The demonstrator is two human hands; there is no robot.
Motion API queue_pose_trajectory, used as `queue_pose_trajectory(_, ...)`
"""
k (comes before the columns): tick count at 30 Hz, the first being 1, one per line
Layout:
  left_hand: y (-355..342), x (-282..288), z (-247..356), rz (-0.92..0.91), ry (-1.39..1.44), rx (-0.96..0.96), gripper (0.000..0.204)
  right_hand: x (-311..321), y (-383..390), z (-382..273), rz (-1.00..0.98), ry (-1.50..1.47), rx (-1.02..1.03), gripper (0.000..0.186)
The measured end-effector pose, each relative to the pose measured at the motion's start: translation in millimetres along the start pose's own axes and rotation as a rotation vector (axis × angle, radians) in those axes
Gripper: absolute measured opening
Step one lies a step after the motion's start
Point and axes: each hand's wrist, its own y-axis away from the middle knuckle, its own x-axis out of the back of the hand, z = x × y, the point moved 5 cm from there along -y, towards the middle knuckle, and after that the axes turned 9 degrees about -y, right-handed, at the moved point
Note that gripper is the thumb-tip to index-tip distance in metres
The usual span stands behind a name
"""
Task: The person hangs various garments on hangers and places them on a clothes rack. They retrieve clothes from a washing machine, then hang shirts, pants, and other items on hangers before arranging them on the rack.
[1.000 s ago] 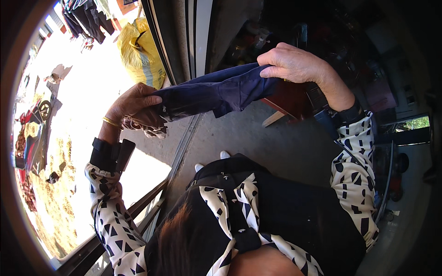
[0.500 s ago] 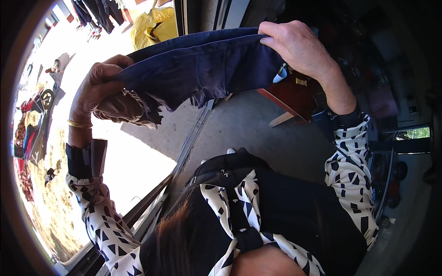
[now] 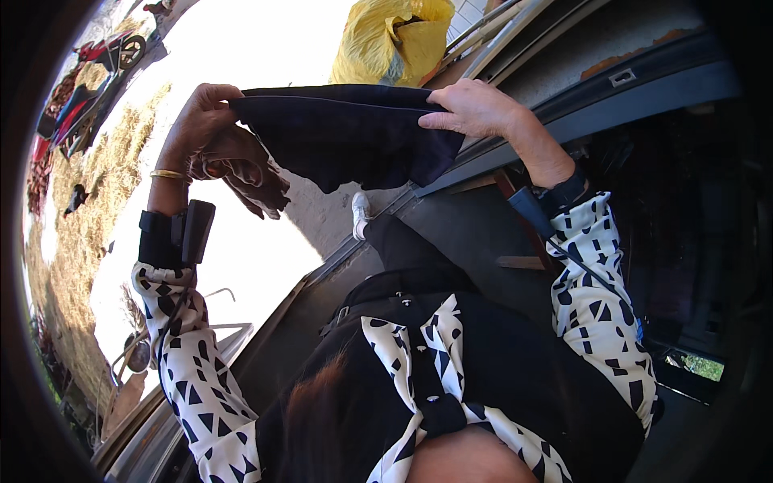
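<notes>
A dark navy cloth garment (image 3: 346, 137) is stretched between my hands at chest height, its upper edge nearly straight and its lower edge hanging loose. My left hand (image 3: 208, 114) pinches the left end of that edge. Below it hangs a crumpled brownish part of cloth (image 3: 245, 171); whether it belongs to the same garment I cannot tell. The right end is gripped by my right hand (image 3: 481, 111), thumb in front and fingers partly hidden behind the cloth. Both wrists carry black bands.
A yellow plastic sack (image 3: 386, 40) stands beyond the cloth, beside the grey door frame (image 3: 580, 113). My white shoe (image 3: 361, 211) is at the door track (image 3: 386, 213). Outside on the left are straw (image 3: 121, 169) and a red wheeled vehicle (image 3: 97, 88). A wooden leg (image 3: 522, 262) is at right.
My view has turned toward the sunlit outside, and one foot now shows at the door track. The yellow sack appears nearer. Both hands keep hold of the garment.
</notes>
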Motion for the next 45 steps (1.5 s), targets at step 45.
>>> queue_pose_trajectory(45,-371,359,61,-0.011,0.745,0.416,0.04,424,-415,43,0.331,-2.096,0.231,0.093)
